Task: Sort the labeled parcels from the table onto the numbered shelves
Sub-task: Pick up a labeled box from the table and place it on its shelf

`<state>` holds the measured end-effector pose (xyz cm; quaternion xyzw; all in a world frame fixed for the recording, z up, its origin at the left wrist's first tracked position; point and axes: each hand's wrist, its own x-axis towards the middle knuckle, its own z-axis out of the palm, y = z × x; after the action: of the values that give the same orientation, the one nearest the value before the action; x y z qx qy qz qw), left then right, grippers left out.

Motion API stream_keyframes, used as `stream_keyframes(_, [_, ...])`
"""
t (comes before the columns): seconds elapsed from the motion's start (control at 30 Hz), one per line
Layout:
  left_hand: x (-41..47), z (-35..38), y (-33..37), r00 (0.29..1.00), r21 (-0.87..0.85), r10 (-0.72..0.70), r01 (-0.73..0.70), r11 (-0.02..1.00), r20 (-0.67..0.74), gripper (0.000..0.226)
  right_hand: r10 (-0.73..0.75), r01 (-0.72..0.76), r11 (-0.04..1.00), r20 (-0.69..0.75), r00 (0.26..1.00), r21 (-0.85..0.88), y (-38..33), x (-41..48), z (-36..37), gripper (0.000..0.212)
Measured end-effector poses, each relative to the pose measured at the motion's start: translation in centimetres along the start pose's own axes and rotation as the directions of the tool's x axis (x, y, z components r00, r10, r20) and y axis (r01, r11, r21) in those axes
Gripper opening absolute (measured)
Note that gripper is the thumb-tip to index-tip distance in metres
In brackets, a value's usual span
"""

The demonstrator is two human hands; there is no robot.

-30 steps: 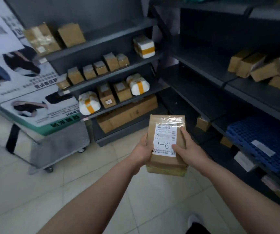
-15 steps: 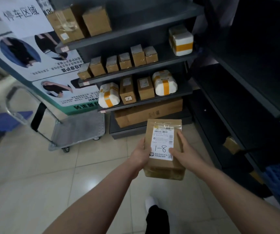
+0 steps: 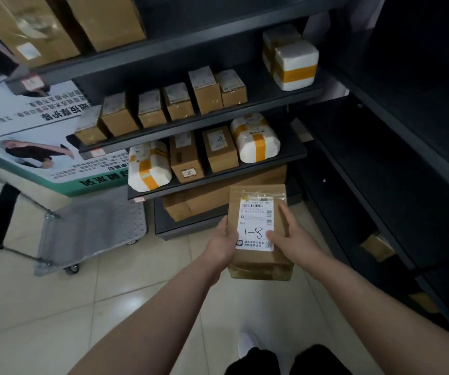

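I hold a brown cardboard parcel [image 3: 258, 263] in front of me over the floor, its white label marked "1-8" facing up. My left hand [image 3: 224, 240] grips its left edge with the thumb on top. My right hand [image 3: 291, 236] holds its right side, thumb on the label and fingers along the top face. Straight ahead stands a dark shelf unit [image 3: 218, 182] with brown boxes and white parcels banded in orange tape on several levels. A long flat brown carton [image 3: 204, 198] lies on its bottom level.
A grey platform trolley [image 3: 96, 226] stands on the tiled floor to the left, under a leaning poster board [image 3: 42, 136]. A second dark shelf unit [image 3: 380, 171] runs along the right, with a few brown boxes low down. My shoe [image 3: 247, 343] shows below.
The view has swung left and closer to the front shelf unit, which now fills the upper frame. Both hands still hold the parcel, and it sits nearer the bottom shelf.
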<state>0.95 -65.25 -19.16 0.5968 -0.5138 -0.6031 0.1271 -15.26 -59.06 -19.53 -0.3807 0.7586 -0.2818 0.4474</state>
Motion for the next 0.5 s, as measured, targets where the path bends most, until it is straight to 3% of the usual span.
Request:
stream_keyframes(0.27, [7.6, 1.2, 3.2, 0.999, 0.014, -0.028, 0.028, 1.000, 0.045, 0.041, 0.065, -0.060, 0.994, -0.054, 0.996, 0.086, 0.1, 7.1, -1.8, 0.076])
stream_keyframes(0.5, [15.4, 7.2, 7.5, 0.992, 0.002, -0.070, 0.070, 0.998, 0.100, 0.038, 0.120, -0.110, 0.989, -0.102, 0.987, 0.099, 2.6, 14.7, -7.7, 0.070])
